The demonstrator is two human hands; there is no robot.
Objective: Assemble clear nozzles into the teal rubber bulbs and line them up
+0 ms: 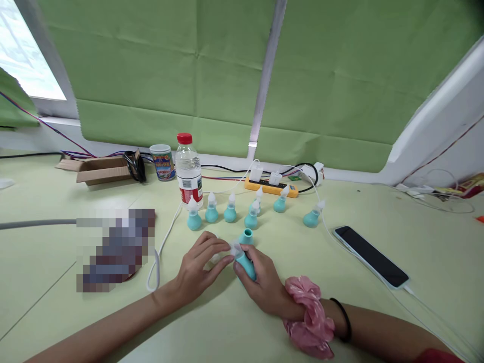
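Note:
Low over the table, my right hand (264, 282) is wrapped round a teal squeeze bulb (245, 265), which tilts toward the upper left. My left hand (196, 262) pinches a clear plastic nozzle (235, 249) at the bulb's upper end; how far the two are joined I cannot tell. Just beyond my fingers a second teal bulb (246, 236) shows a bare, open neck. Farther back stand several teal bulbs (212, 214) with clear nozzles fitted, like nasal aspirators. One of these, a bulb (311, 218) at the right, leans over.
A water bottle (189, 174) with a red cap stands behind the bulbs, beside a can (163, 164) and an open cardboard box (108, 170). An orange power strip (270, 187) lies at the back. At right is a phone (372, 257) on a white cable. A blurred-out object (119, 252) lies left.

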